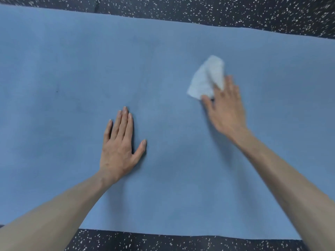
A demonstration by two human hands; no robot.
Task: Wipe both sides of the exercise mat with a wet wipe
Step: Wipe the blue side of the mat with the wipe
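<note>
A blue exercise mat point(76, 66) lies flat across the whole view on a dark speckled floor. My left hand point(119, 144) rests flat on the mat near its middle, fingers straight and thumb spread. To the right, my right hand point(225, 107) presses a crumpled white wet wipe point(206, 78) onto the mat with straight fingers. Most of the wipe sticks out beyond the fingertips, up and to the left. The right hand and the wipe are blurred.
Black rubber floor with white flecks point(235, 13) shows beyond the mat's far edge and along its near edge point(163, 243). The mat runs out of view on the left and right. A tiny dark speck point(57, 91) sits on the mat at the left.
</note>
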